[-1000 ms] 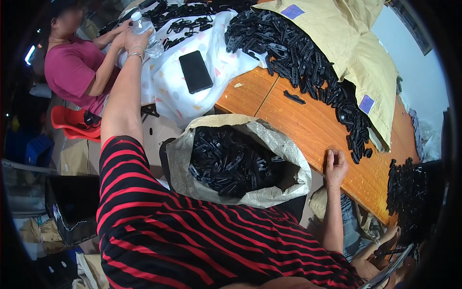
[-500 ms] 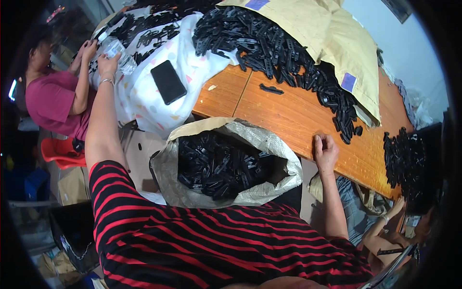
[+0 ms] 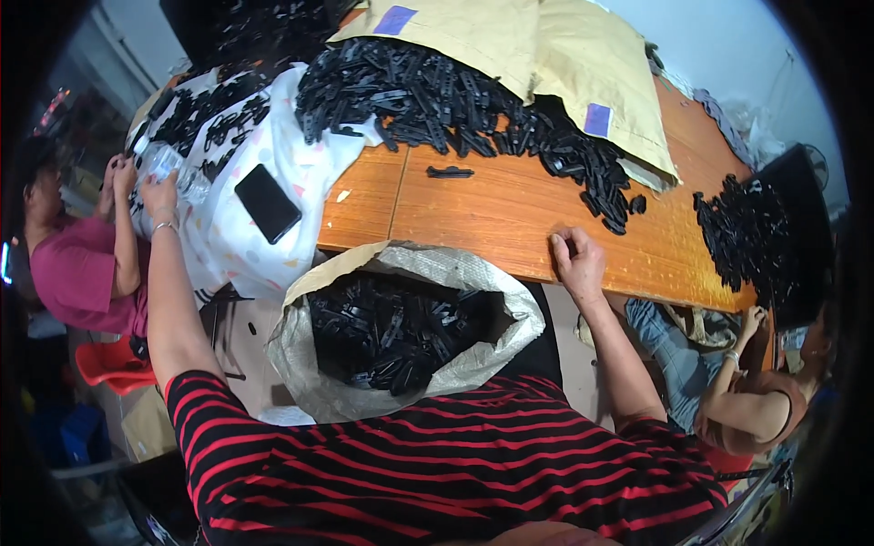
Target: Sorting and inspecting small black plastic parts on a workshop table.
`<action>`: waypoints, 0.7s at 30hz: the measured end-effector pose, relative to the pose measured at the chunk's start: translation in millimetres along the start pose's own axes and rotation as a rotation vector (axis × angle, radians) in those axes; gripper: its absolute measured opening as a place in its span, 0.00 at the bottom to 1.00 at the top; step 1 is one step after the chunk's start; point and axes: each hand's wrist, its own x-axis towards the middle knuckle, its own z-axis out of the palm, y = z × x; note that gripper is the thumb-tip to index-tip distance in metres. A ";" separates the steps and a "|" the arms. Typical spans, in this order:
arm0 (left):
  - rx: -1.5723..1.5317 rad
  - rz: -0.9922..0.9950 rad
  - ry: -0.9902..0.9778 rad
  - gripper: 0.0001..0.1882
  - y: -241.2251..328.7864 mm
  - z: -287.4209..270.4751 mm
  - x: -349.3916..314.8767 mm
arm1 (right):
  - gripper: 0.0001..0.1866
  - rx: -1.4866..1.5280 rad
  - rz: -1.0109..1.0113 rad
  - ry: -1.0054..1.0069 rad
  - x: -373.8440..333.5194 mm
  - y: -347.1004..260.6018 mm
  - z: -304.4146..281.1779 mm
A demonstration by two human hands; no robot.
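My left hand reaches out to the far left, its fingers wrapped round a clear plastic bottle with a pale label. The bottle is tilted over the patterned white plastic sheet. My right hand rests curled at the near edge of the wooden table, with nothing visible in it. In front of my body stands a woven sack, its mouth wide, holding many small black plastic clips. One loose black clip lies on the table beyond my right hand.
Black parts spill in a heap from a tan paper sack at the back. A black phone lies on the sheet. One person sits at the left near a red stool; another is at the right, beside more black parts.
The view has turned, so the table and sacks sit further left in it. My left hand still holds the bottle, and my right hand stays curled at the table edge.
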 end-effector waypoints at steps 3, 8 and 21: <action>-0.007 -0.048 0.012 0.38 6.4 -10.3 -1.7 | 0.08 0.055 -0.014 -0.021 0.9 0.3 -0.2; 0.067 0.091 0.179 0.32 94.5 -20.8 -66.3 | 0.08 0.125 0.055 -0.163 16.1 10.5 -17.2; -0.171 1.158 -0.728 0.12 325.6 13.3 -359.1 | 0.13 -0.447 -0.039 -0.343 93.2 39.6 -22.8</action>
